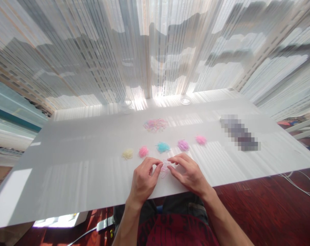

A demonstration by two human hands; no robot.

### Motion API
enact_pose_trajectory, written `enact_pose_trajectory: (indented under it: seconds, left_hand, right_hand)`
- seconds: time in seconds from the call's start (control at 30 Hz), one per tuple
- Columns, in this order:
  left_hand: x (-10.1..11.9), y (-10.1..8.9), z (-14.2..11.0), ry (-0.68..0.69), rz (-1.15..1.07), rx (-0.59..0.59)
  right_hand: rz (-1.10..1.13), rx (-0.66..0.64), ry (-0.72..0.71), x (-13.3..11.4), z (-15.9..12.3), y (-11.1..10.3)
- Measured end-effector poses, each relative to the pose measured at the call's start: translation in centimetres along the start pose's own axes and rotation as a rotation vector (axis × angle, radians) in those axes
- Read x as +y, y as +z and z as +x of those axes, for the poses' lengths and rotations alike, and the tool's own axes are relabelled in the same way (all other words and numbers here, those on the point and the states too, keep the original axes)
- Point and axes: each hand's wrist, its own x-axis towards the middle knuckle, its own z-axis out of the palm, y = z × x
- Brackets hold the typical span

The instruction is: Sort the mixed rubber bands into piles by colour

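Observation:
My left hand [144,179] and my right hand [188,172] rest on the near part of a white table [80,164]. Their fingertips meet over a small pale pink clump of thin rubber bands [165,168], and both hands pinch at it. Just beyond lie sorted little piles in a row: a yellow pile [127,153], a pink pile [143,151], a cyan pile [163,147], a purple pile [183,145] and another pink pile [201,139]. Farther back sits a loose mixed pile of coloured bands [156,124].
A blurred-out dark object [240,133] lies on the table at the right. Two clear round lids or dishes [185,100] [126,102] stand near the far edge by sheer curtains. Cables run over the dark red floor [272,205] at the right and below the table.

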Motion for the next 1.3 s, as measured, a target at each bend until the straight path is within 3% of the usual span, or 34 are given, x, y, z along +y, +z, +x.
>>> enact_pose_trajectory:
  seconds: [0.83,0.9,1.07,1.3]
  left_hand:
    - [0.5,0.0,0.1,0.000,0.033,0.018]
    - [0.5,-0.3,0.3,0.005,0.044,0.093]
    - [-0.6,-2.2,1.1,-0.125,0.281,0.530]
    - [-2.3,-2.4,1.1,-0.172,0.367,0.425]
  right_hand:
    - [-0.017,0.041,-0.035,-0.1,0.2,-0.1]
    - [-0.008,0.050,-0.029,-0.2,0.2,-0.1]
    - [0.002,0.054,-0.013,-0.3,0.2,-0.1]
    - [-0.006,0.037,0.015,-0.1,0.2,-0.1]
